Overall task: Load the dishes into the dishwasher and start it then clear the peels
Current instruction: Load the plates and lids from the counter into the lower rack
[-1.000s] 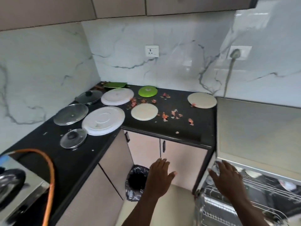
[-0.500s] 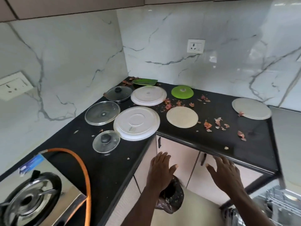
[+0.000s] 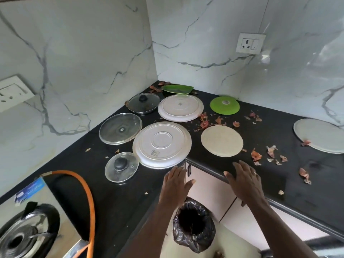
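Observation:
Two white plates lie upside down on the black corner counter, the near white plate [image 3: 162,144] and the far white plate [image 3: 180,107]. Beside them are a beige plate [image 3: 221,140], a green lid [image 3: 224,105], a green leaf-shaped dish [image 3: 177,89] and a pale plate [image 3: 321,137] at the right edge. Three glass lids sit left: the dark lid [image 3: 143,103], the flat lid [image 3: 120,128], the small lid [image 3: 121,167]. Onion peels [image 3: 205,121] are scattered about. My left hand [image 3: 176,185] hovers open just below the near white plate. My right hand [image 3: 244,180] is open over the counter edge.
A bin with a black liner [image 3: 193,223] stands on the floor in the corner below my hands. A gas stove [image 3: 26,237] with an orange hose [image 3: 87,194] sits bottom left. Wall sockets [image 3: 250,43] are on the marble walls. The dishwasher is out of view.
The view has swung left and down, from the open dishwasher rack to the counter. Both hands have moved up from beside the rack to the counter edge near the plates.

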The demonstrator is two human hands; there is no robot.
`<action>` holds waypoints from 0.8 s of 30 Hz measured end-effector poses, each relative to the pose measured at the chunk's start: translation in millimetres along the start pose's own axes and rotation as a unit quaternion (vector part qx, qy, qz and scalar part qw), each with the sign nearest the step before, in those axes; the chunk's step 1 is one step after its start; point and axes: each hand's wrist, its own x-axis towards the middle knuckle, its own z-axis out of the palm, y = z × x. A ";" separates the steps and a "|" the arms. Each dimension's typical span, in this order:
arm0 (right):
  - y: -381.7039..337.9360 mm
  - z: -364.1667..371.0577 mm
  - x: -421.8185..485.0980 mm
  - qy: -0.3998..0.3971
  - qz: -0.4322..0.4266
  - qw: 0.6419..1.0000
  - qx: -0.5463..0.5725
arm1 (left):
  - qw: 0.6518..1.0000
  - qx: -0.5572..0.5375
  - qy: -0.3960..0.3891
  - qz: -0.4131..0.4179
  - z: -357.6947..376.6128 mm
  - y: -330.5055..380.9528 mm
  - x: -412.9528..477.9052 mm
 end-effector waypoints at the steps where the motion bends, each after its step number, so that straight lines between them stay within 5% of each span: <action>1: 1.7 -3.1 11.5 -0.001 0.000 1.000 0.003 | 1.000 0.003 -0.002 -0.004 -1.3 4.1 12.8; 24: 46.8 -23.6 170.6 -0.082 0.085 0.993 0.011 | 0.995 -0.057 -0.076 -0.022 42.0 58.8 220.8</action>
